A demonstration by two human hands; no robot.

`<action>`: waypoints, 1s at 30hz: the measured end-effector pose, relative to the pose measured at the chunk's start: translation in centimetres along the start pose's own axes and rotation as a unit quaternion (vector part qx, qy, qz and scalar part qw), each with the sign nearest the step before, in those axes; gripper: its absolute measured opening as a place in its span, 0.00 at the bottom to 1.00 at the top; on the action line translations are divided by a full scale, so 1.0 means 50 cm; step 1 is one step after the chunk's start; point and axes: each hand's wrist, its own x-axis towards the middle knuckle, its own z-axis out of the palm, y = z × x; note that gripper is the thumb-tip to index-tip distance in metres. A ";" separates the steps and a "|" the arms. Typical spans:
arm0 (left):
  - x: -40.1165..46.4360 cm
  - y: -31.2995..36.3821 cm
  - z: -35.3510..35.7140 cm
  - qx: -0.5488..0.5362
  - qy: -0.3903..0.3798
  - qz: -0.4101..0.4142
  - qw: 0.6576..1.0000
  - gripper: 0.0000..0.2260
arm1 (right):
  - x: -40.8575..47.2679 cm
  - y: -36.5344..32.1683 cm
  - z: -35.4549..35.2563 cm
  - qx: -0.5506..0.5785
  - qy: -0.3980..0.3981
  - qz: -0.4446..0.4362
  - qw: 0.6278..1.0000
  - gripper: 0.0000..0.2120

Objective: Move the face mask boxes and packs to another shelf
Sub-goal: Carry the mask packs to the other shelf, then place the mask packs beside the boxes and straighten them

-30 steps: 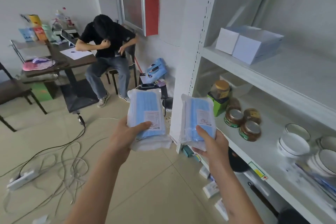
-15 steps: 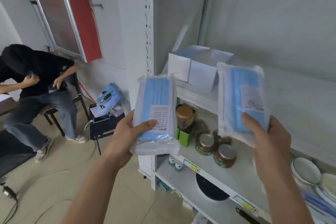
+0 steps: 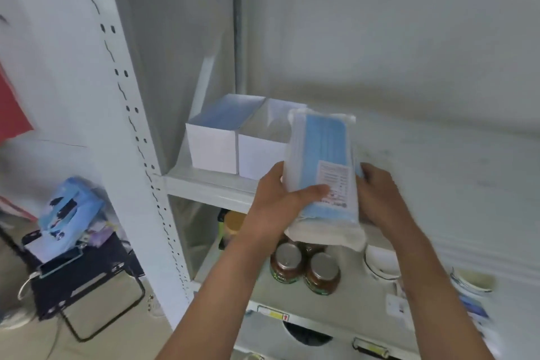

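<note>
Holding mask packs [image 3: 323, 172] stacked, left hand [image 3: 280, 202] and right hand [image 3: 380, 196] gripping sides; slide flat onto shelf [image 3: 438, 155] beside 2 white boxes [image 3: 236, 149].

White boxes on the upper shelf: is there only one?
No, two white boxes stand side by side on the upper shelf, left of the held mask packs.
</note>
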 end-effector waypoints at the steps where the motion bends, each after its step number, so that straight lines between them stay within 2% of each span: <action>1: 0.016 0.001 0.009 0.009 -0.006 0.002 1.000 0.28 | 0.002 0.004 -0.007 -0.037 0.022 -0.012 0.999 0.17; 2: 0.031 0.003 0.016 0.012 -0.013 0.004 1.000 0.28 | 0.005 0.010 -0.016 -0.050 0.054 -0.014 0.997 0.19; 3: 0.045 0.005 0.020 0.012 -0.017 0.006 1.000 0.28 | 0.008 0.015 -0.025 -0.016 0.091 -0.003 0.996 0.21; 5: 0.067 0.013 0.026 0.012 -0.023 0.006 1.000 0.26 | 0.008 0.016 -0.040 0.150 0.120 0.034 0.981 0.23; 7: 0.084 0.017 0.032 0.008 -0.040 0.006 0.999 0.22 | 0.003 0.010 -0.052 0.224 0.051 0.047 0.972 0.23; 9: 0.097 0.019 0.040 -0.019 -0.064 -0.003 0.998 0.19 | -0.003 0.002 -0.045 0.210 -0.035 0.041 0.976 0.19; 10: 0.099 0.021 0.044 -0.044 -0.076 -0.013 0.996 0.18 | -0.003 -0.001 -0.037 0.209 -0.045 0.043 0.976 0.18; 12: 0.093 0.027 0.043 -0.087 -0.101 -0.047 0.990 0.17 | -0.001 -0.003 -0.022 0.234 -0.005 0.062 0.970 0.18; 14: 0.077 0.033 0.026 -0.074 -0.138 -0.056 0.986 0.14 | 0.004 0.000 -0.011 0.235 0.050 0.071 0.968 0.14; 16: 0.055 0.038 -0.004 0.021 -0.167 -0.016 0.986 0.13 | 0.006 0.008 -0.004 0.192 0.105 0.091 0.972 0.10; 17: 0.047 0.040 -0.022 0.097 -0.148 0.046 0.983 0.13 | 0.005 0.014 -0.003 0.155 0.131 0.104 0.974 0.10; 18: 0.042 0.047 -0.043 0.167 -0.104 0.130 0.972 0.13 | 0.003 0.017 -0.001 0.114 0.153 0.115 0.975 0.11; 20: 0.041 0.077 -0.078 0.256 0.008 0.307 0.916 0.09 | -0.002 0.018 0.009 0.035 0.184 0.111 0.976 0.15; 22: 0.067 0.102 -0.103 0.332 0.055 0.394 0.855 0.10 | -0.001 0.008 0.023 -0.042 0.199 0.099 0.974 0.22; 25: 0.119 0.109 -0.136 0.511 0.022 0.379 0.771 0.15 | 0.007 -0.014 0.044 -0.107 0.186 0.072 0.974 0.22; 26: 0.126 0.102 -0.146 0.548 0.011 0.360 0.755 0.16 | 0.009 -0.018 0.050 -0.126 0.183 0.059 0.973 0.20; 28: 0.129 0.084 -0.164 0.563 -0.001 0.362 0.743 0.15 | 0.017 -0.023 0.059 -0.164 0.176 0.027 0.970 0.14; 30: 0.126 0.073 -0.178 0.559 0.000 0.390 0.732 0.14 | 0.028 -0.025 0.064 -0.177 0.154 0.030 0.972 0.15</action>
